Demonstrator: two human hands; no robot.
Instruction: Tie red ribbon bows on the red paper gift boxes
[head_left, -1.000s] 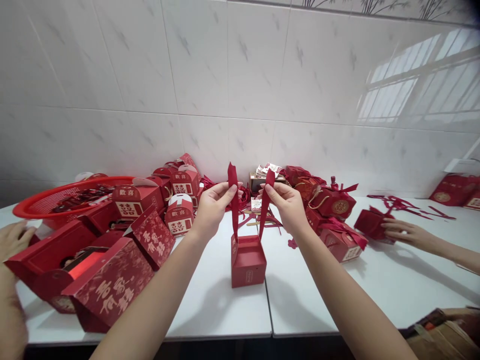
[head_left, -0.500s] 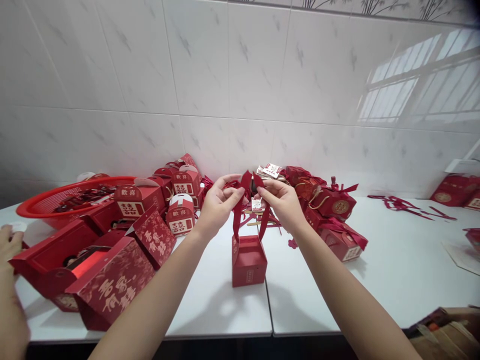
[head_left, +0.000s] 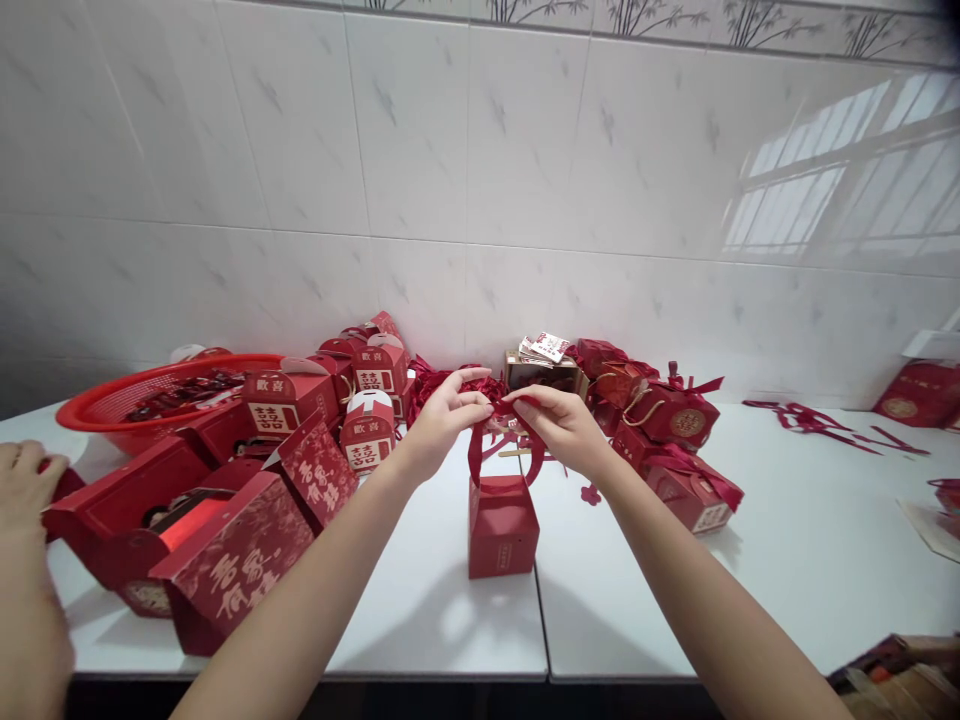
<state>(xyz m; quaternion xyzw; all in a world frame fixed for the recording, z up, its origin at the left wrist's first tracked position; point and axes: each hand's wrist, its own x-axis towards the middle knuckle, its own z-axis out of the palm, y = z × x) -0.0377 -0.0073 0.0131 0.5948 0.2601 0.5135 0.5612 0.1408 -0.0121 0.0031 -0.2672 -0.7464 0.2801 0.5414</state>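
A small red gift box (head_left: 502,535) stands upright on the white table, its dark red ribbon (head_left: 475,452) rising from both sides as a loop. Above the box, my left hand (head_left: 448,418) pinches one end of the ribbon between thumb and finger. The other end is pinched in my right hand (head_left: 556,420), close beside the left, and the two ends meet between the fingertips. Whether they are crossed or knotted I cannot make out. Behind the hands lies a heap of red ribbons (head_left: 427,380), partly hidden.
On the left are a red plastic basket (head_left: 97,410), larger open red boxes (head_left: 232,550) and small printed boxes (head_left: 367,440). Another person's hand (head_left: 26,490) touches a box there. Ribboned boxes (head_left: 686,485), cards (head_left: 550,347) and loose ribbons (head_left: 806,418) are at the right and back.
Both hands have brought the ribbon ends together, lower over the box; the tips no longer stand up. The view has shifted slightly. The other person's hand has moved a little to the right.
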